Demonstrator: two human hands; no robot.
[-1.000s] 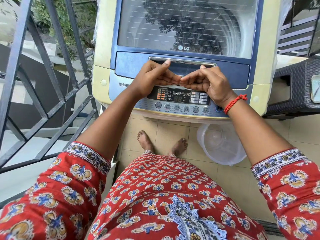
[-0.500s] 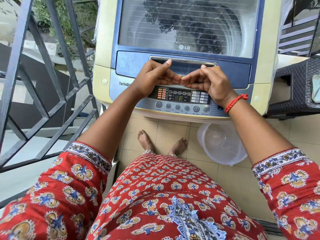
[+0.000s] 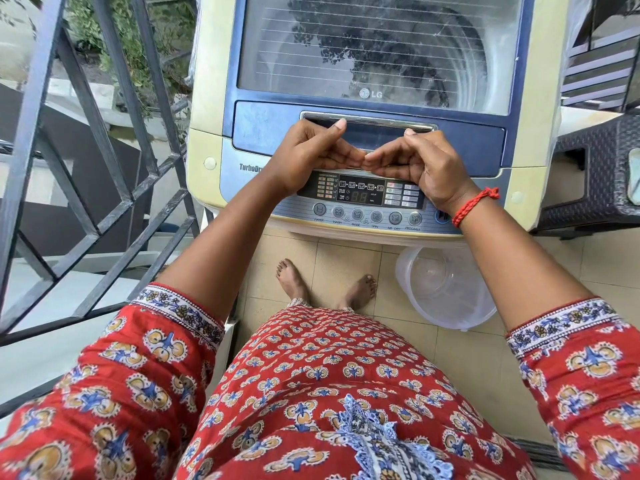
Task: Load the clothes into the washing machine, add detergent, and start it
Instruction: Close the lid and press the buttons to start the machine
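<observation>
Blue washing machine lid [image 3: 377, 57] under both hands

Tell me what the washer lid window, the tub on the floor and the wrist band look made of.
Lid window: clear glass or hard plastic, glossy; it mirrors tree branches and shows the drum through printed white lines. Tub: thin translucent plastic, smooth; the floor tiles show through its wall. Wrist band: red thread or cord, matte, twisted strands with a knot at one end.
</observation>
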